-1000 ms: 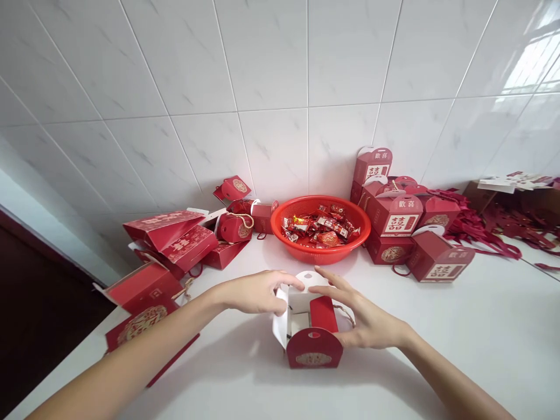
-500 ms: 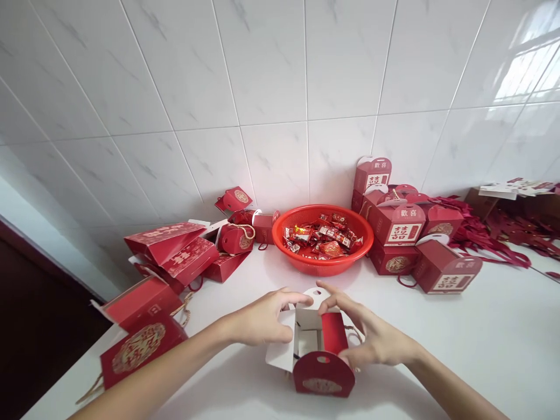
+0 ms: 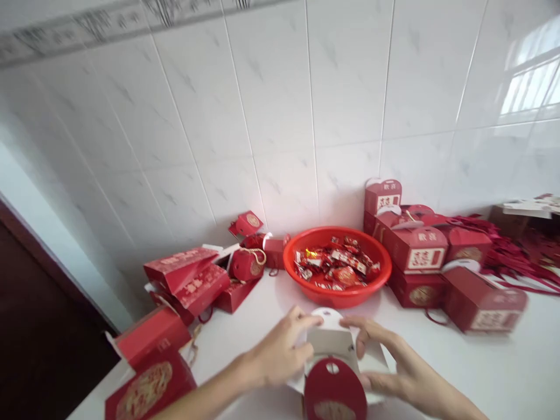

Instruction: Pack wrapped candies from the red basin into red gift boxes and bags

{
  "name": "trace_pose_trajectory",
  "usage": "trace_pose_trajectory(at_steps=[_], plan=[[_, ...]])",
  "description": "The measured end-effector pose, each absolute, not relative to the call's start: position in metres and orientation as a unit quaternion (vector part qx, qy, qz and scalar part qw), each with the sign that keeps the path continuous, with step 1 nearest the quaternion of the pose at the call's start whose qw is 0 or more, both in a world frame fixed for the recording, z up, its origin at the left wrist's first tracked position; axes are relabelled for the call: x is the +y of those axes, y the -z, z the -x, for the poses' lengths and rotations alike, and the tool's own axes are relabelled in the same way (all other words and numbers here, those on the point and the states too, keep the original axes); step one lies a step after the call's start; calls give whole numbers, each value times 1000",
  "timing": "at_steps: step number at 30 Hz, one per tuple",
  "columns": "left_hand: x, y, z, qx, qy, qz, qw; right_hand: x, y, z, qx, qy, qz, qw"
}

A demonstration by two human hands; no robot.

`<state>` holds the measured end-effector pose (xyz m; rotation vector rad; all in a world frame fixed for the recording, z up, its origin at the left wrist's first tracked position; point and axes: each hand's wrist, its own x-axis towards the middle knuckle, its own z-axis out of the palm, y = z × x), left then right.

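A small red cardboard gift box (image 3: 335,388) stands with its top open on the white table, low in the view. Its white inside shows, and so do its rounded front and back flaps with handle holes. My left hand (image 3: 284,350) grips the box at its left, fingertips on the white back flap and thumb at the left edge. On the other side, my right hand (image 3: 394,361) spans the box, index finger by the back flap and thumb against the front one. A white side flap (image 3: 375,361) leans outward under it. Part of the left side is hidden.
Behind the box is a red plastic basket (image 3: 336,300) of wrapped candies (image 3: 339,262). Red boxes (image 3: 188,286) lie piled at left. More boxes (image 3: 420,256) are stacked at right, beside dark red ribbons (image 3: 503,251). A tiled wall (image 3: 280,116) rises behind the table (image 3: 490,373).
The view has tilted up, so everything sits lower. The box's right side flap now leans outward, where a red panel stood before. Both hands stay at the box.
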<state>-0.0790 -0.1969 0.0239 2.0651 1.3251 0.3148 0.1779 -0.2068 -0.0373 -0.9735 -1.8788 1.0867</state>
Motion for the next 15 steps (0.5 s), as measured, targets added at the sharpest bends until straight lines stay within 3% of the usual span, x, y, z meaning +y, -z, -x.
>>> trace_pose_trajectory(at_steps=[9, 15], plan=[[-196, -19, 97, 441, 31, -837, 323, -196, 59, -182, -797, -323, 343, 378], [-190, -1, 93, 424, -12, -854, 300, -195, 67, -180, -807, -298, 350, 371]])
